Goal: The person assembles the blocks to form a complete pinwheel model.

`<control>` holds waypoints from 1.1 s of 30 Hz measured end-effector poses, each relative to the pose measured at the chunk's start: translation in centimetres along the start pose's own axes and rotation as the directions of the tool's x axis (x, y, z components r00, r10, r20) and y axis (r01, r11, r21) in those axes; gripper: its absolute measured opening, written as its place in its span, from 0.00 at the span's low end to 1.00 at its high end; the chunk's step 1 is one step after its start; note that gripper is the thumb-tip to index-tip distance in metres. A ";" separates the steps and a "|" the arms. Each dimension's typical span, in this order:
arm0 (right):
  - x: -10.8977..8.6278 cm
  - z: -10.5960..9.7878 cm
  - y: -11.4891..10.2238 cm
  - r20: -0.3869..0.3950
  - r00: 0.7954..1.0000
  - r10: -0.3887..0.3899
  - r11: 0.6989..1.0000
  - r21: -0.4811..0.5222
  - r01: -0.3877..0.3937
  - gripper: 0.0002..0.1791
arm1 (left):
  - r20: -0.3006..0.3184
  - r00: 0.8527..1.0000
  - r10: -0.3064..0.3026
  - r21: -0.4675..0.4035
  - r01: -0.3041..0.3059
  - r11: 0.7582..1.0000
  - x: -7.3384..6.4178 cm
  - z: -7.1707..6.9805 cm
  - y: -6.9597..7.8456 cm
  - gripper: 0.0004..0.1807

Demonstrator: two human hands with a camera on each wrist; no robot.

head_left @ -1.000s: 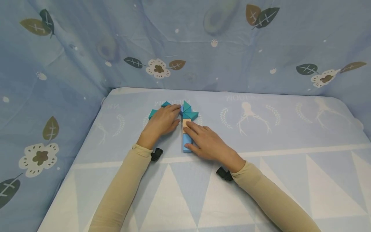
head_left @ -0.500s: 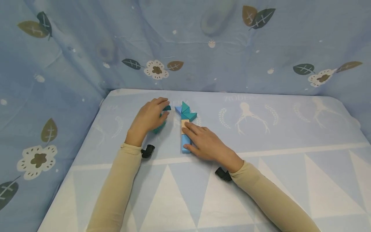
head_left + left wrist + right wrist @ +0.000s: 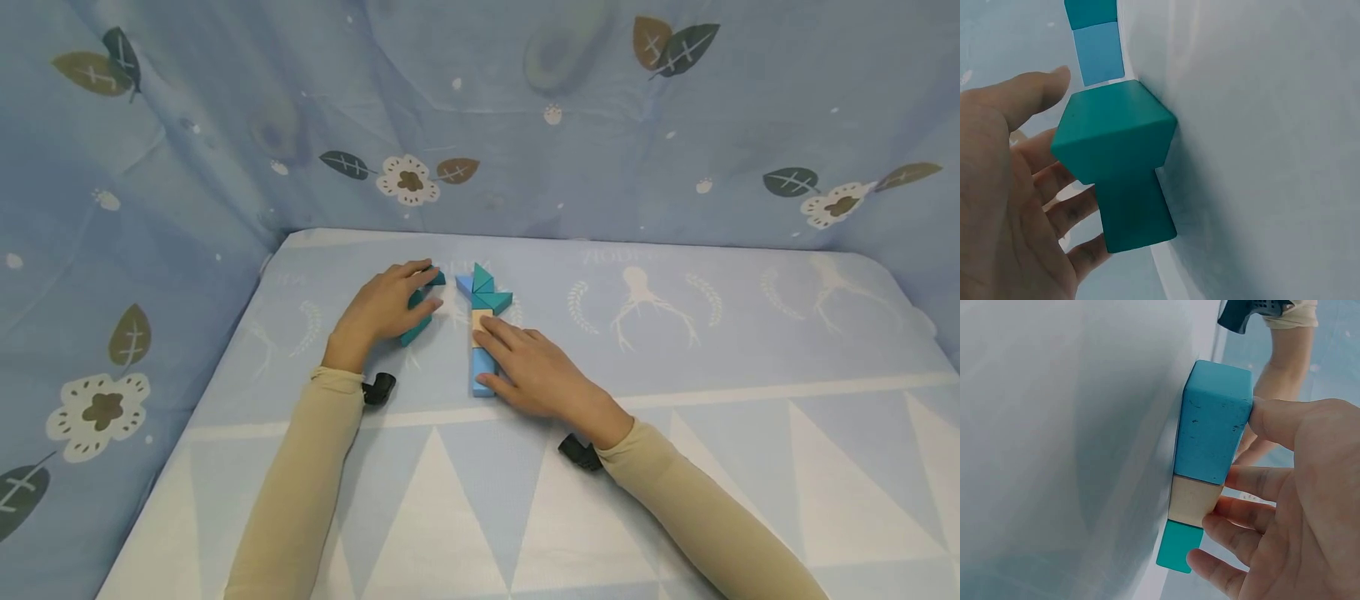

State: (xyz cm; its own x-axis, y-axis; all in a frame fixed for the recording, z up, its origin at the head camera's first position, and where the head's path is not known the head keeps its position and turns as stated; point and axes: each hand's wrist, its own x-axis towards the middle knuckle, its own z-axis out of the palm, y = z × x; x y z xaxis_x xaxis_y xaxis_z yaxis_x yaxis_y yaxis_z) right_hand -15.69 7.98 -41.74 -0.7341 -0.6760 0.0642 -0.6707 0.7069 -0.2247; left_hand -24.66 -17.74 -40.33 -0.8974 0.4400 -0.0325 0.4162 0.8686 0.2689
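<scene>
On the table, a column of blocks runs away from me: a blue block (image 3: 483, 371), a plain wood block (image 3: 481, 318), then several teal triangular blocks (image 3: 482, 287) fanned at the top. A light blue triangular block (image 3: 463, 285) adjoins them on the left. My right hand (image 3: 536, 371) rests along the column's right side, its thumb at the blue block and its fingertips on the wood and teal ones. Left of the column, my left hand (image 3: 382, 307) hovers around loose teal blocks (image 3: 417, 331). In the left wrist view, thumb and fingers are spread beside a teal block (image 3: 1110, 137).
Black wrist cameras (image 3: 379, 389) hang below both wrists, close over the table. A patterned blue curtain (image 3: 555, 150) rises behind the table (image 3: 675, 333) and along its left side.
My left hand has drawn back leftward from the top of the column to the loose teal blocks, uncovering the light blue triangular block. My right hand has stayed in place.
</scene>
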 end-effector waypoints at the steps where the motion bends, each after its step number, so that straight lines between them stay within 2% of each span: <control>1: 0.0 0.0 0.0 -0.004 1.000 -0.001 1.000 -0.001 0.001 0.35 | 0.004 1.000 -0.002 -0.001 0.002 1.000 0.0 0.0 0.1 0.32; 6: -0.1 0.0 0.0 -0.012 1.000 -0.005 1.000 0.007 0.005 0.35 | 0.012 0.999 -0.031 0.019 0.030 0.999 -0.1 -0.1 -0.1 0.33; 13: -0.1 0.1 0.0 -0.013 1.000 -0.011 1.000 0.014 0.012 0.35 | 0.018 0.995 -0.097 0.011 0.097 0.995 -0.7 -0.7 -1.8 0.34; 18: -0.1 0.1 0.0 -0.020 1.000 -0.013 1.000 0.007 0.013 0.35 | 0.013 0.994 -0.113 -0.008 0.113 0.994 -1.1 -1.3 -2.7 0.34; 21: -0.1 0.0 0.0 -0.018 1.000 -0.014 1.000 0.009 0.014 0.35 | -0.013 0.994 -0.109 -0.028 0.109 0.994 -1.3 -1.6 -3.1 0.35; 25: -0.1 0.0 -0.1 -0.018 1.000 -0.013 1.000 0.012 0.013 0.35 | -0.055 0.991 -0.119 -0.098 0.113 0.989 -1.7 -2.2 -3.6 0.32; 28: -0.1 0.0 -0.1 -0.018 1.000 -0.012 1.000 0.016 0.013 0.35 | -0.029 0.991 -0.134 -0.143 0.128 0.981 -1.8 -2.5 -4.0 0.28; 33: -0.1 0.0 0.0 -0.012 1.000 -0.010 1.000 0.016 0.011 0.35 | 0.036 0.991 -0.129 -0.167 0.133 0.977 -1.7 -2.5 -4.1 0.23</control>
State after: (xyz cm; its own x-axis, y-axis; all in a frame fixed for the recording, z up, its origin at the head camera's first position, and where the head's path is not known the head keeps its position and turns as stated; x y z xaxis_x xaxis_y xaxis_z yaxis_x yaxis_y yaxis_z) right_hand -15.58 8.01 -41.75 -0.7283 -0.6808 0.0787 -0.6767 0.6962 -0.2395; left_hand -25.22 -22.61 -38.98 -0.9377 0.3322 -0.1016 0.2625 0.8692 0.4191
